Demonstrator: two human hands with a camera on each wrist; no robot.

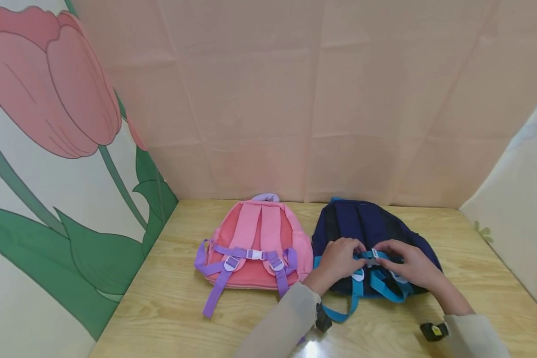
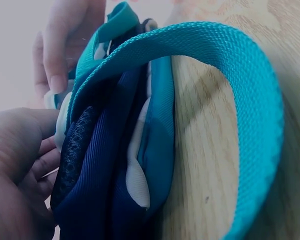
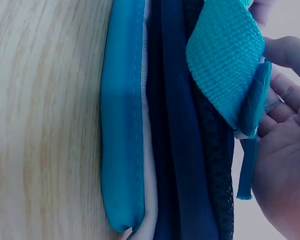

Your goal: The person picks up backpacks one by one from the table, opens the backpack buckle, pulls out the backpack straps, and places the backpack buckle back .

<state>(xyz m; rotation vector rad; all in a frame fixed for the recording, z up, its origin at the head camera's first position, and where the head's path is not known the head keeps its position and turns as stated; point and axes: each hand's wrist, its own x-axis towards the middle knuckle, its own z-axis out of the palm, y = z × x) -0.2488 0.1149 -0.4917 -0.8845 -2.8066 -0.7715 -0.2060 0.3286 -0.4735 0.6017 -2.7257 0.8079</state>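
A navy backpack (image 1: pixel 349 219) lies on the table with its strap side up. Across it runs a blue chest strap with a grey buckle (image 1: pixel 372 261). My left hand (image 1: pixel 338 258) pinches the buckle's left side, and my right hand (image 1: pixel 413 264) pinches the strap and buckle from the right. Whether the buckle halves are locked cannot be told. A blue webbing strap (image 2: pixel 255 100) loops large in front of the left wrist camera. In the right wrist view, blue webbing (image 3: pixel 225 60) hangs beside the right hand's fingers, which partly hide the grip.
Left of the navy backpack lies a pink backpack (image 1: pixel 246 223) with purple straps; a white buckle (image 1: pixel 254 254) joins its chest strap. Both bags rest on a wooden table (image 1: pixel 161 298). A pink cloth wall (image 1: pixel 295 99) stands behind, with a tulip-printed panel (image 1: pixel 49 99) at left.
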